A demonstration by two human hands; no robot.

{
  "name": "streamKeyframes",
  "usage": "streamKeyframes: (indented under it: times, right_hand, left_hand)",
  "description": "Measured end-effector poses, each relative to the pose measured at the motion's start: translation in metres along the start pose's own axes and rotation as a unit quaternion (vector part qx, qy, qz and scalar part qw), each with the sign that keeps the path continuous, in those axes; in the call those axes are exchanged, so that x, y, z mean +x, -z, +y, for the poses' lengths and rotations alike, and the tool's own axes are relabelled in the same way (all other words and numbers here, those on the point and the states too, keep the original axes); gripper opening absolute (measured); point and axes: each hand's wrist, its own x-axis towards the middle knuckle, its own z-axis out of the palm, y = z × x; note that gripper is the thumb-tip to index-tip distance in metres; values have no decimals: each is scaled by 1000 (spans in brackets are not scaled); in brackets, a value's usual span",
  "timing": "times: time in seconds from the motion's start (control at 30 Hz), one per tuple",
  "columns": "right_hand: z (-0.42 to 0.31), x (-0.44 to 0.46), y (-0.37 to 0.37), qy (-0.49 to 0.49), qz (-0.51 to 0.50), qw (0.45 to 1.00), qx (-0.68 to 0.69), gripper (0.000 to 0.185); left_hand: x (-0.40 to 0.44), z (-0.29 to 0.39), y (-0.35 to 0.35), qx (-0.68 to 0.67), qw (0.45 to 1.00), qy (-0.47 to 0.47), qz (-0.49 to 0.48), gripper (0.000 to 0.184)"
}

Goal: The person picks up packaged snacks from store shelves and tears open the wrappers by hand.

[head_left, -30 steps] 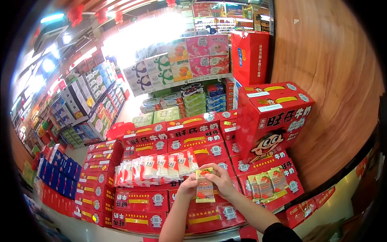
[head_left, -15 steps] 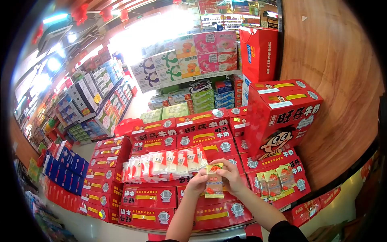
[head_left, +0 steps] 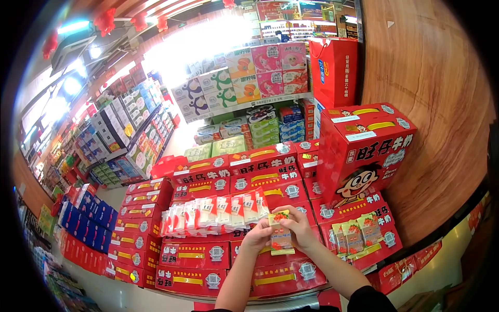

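Between both hands is a small yellow snack packet [head_left: 281, 242] with red fruit printed on it, held upright over the red milk cartons [head_left: 283, 278]. My left hand [head_left: 258, 235] grips its left edge. From the right, my right hand [head_left: 300, 229] pinches its upper part, the fingers covering some of the print. Just left of the hands lies a row of white and red packets [head_left: 218, 212] on the cartons. To the right, several similar yellow packets [head_left: 358, 235] rest on another red carton.
A tall red milk box [head_left: 358, 156] stands at the right, beside a wooden panel [head_left: 416, 67]. Behind it is a red gift bag [head_left: 335, 73]. Drink cartons [head_left: 241, 73] fill a shelf at the back. Blue boxes [head_left: 86, 221] are stacked at left.
The packet and both hands have shifted very slightly to the right in view, along with the cartons at left. Both hands keep the same hold.
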Motion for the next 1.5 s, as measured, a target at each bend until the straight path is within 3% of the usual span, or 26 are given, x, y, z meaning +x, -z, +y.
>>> streamKeyframes:
  times: [0.33, 0.53, 0.63, 0.7, 0.8, 0.9, 1.0, 1.27, 1.4, 1.5]
  right_hand:
    - [9, 3, 3, 76, 16, 991, -112, 24]
    - [16, 4, 12, 180, 42, 935, -304, 22]
    - [12, 5, 13, 201, 64, 918, -335, 20]
    - [11, 3, 12, 166, 68, 930, -320, 18]
    - [6, 4, 7, 139, 101, 945, -279, 15]
    - [10, 8, 13, 128, 130, 946, -267, 14]
    - [1, 7, 13, 115, 146, 944, -274, 14]
    - [-7, 7, 12, 124, 171, 926, -313, 16]
    - [-12, 6, 15, 180, 190, 906, -332, 15]
    - [-18, 2, 6, 237, 184, 884, -358, 13]
  left_hand:
    - [-1, 9, -15, 30, 999, 10, 2, 41]
    - [0, 4, -3, 27, 1000, -2, 5, 45]
    - [2, 10, -17, 21, 1000, 9, 7, 50]
    - [1, 16, -15, 14, 999, 32, -20, 54]
    - [3, 15, -32, 51, 998, -16, -23, 58]
    - [2, 15, -20, 104, 991, 32, -81, 57]
    - [3, 16, -24, 117, 989, 79, -52, 55]
    - [6, 22, -37, 109, 989, 87, -44, 42]
    - [13, 23, -48, 92, 993, 76, -22, 34]
    - [19, 19, -45, 173, 984, 31, 22, 27]
